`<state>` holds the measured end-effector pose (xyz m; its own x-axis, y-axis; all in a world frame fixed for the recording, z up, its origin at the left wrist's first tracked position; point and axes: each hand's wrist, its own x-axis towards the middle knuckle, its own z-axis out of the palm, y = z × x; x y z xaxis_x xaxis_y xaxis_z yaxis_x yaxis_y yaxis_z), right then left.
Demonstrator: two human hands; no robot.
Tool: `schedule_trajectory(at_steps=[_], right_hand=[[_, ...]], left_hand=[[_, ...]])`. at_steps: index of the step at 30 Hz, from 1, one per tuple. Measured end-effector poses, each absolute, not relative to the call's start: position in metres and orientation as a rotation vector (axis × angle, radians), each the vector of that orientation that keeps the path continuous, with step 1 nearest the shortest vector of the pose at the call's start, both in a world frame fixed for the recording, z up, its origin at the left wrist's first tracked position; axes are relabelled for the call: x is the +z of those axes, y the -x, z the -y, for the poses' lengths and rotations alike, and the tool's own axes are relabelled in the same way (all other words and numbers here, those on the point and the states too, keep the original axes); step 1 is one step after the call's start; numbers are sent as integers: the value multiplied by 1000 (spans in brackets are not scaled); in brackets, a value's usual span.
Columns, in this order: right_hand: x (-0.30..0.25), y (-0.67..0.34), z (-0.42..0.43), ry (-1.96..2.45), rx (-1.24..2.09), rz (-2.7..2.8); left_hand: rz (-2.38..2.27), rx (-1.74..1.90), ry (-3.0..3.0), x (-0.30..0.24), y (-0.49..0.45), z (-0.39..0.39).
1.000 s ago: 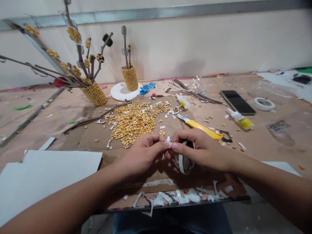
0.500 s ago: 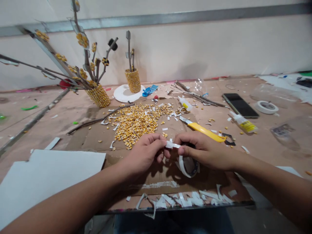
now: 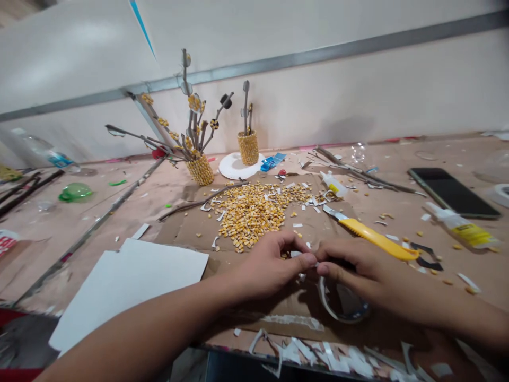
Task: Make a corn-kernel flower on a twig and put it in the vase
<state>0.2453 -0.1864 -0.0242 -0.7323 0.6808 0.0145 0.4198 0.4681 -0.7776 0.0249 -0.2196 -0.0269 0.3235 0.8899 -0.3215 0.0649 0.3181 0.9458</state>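
My right hand (image 3: 361, 270) is closed around a thin ring, apparently a roll of white tape (image 3: 332, 313), which hangs below the fingers with a dark inner face. My left hand (image 3: 274, 265) has thumb and forefinger pinched together at a short white tape end, touching the right fingertips; most of that strip is hidden. Just beyond both hands lies a heap of corn kernels (image 3: 252, 212) on a cardboard sheet (image 3: 186, 228). A yellow box cutter (image 3: 377, 239) with its blade out rests beyond the right hand.
Two corn-covered pots (image 3: 201, 170) with twigs stand at the back, one on a white disc (image 3: 228, 167). Glue bottles (image 3: 463, 225) and a phone (image 3: 453, 191) lie right. White board (image 3: 135, 286) sits left. Paper scraps (image 3: 302, 350) line the front edge.
The view has swung left, so things appear shifted right. My hands have drawn closer, fingertips now meeting, and less of the white strip shows between them.
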Motion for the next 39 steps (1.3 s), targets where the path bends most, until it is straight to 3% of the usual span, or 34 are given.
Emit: schedule_trajectory(at_steps=[17, 23, 29, 39], right_hand=[[-17, -248, 185, 930, 1113, 2367], [-13, -242, 197, 968, 889, 2264], [-10, -253, 181, 1045, 740, 1966], [-31, -253, 158, 880, 670, 2181]], left_hand=[[-1231, 753, -1351, -14, -20, 217], [-1139, 1020, -1241, -10, -17, 210], [-1127, 1562, -895, 3, 16, 176], [-1090, 1163, -721, -1, 16, 168]])
